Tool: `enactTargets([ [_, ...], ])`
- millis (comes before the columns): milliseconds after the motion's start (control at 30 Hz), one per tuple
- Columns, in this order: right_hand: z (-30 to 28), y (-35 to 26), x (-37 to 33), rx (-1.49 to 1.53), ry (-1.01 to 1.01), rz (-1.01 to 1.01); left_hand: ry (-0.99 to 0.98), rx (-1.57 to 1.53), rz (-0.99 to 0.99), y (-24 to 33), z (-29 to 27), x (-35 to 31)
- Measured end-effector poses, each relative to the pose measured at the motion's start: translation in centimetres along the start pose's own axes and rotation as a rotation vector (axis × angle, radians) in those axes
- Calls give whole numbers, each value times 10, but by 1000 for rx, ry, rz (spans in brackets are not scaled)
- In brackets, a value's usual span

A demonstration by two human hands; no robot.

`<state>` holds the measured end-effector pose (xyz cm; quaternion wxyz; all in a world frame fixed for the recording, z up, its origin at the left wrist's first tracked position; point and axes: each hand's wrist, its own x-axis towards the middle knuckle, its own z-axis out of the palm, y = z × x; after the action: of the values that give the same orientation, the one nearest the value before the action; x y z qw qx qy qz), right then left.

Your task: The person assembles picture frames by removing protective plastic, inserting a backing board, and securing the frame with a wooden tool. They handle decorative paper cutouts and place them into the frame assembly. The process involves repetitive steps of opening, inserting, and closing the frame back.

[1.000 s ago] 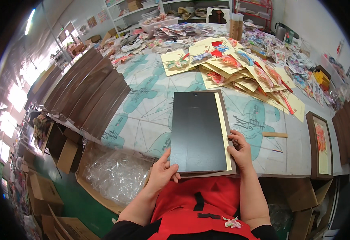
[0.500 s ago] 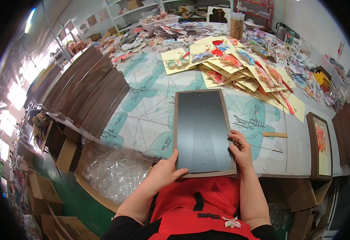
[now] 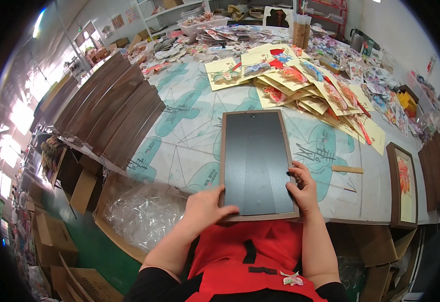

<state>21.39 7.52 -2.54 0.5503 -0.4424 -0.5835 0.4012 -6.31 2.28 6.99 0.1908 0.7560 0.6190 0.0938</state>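
One frame [image 3: 260, 217] lies face down on the table edge in front of the person in the head view, its dark back panel [image 3: 254, 163] seated inside the brown rim on all four sides, so the closing-up looks nearly done. Whether every fastening along the rim is turned in is too small to tell. The left hand [image 3: 205, 206] rests at the lower left corner, thumb spread away from the fingers; the right hand [image 3: 304, 191] is half curled at the right rim, thumb and fingertips touching it. Whether either grips or merely presses, I cannot tell. A framed picture [image 3: 405, 176] stands at the right, while a pile of yellow cards [image 3: 325, 93] lies unframed beyond.

Against the frame from a second ago, the panel has shifted: it sat over to the left, with a pale yellow strip bared along the right; now none shows. Since half a second ago, the panel is unchanged, and the left thumb reaches slightly further across the corner.
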Motion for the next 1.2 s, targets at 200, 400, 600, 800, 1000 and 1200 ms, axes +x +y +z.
enactTargets([
  [200, 2, 3, 2, 76, 0, -13, 420, 80, 338, -45, 29, 102],
  [400, 2, 2, 2, 119, 7, 5, 394, 401, 337, -26, 41, 126],
  [600, -3, 7, 2, 51, -7, 10, 352, 271, 308, -16, 31, 130],
  [800, -13, -23, -26, -1, -195, 111, 565, 242, 356, -43, 49, 171],
  [1000, -11, -28, -35, -83, -251, 101, 391, 315, 234, -33, 44, 186],
  [1200, -8, -27, -35, 21, -207, 147, 337, 299, 268, -38, 46, 182],
])
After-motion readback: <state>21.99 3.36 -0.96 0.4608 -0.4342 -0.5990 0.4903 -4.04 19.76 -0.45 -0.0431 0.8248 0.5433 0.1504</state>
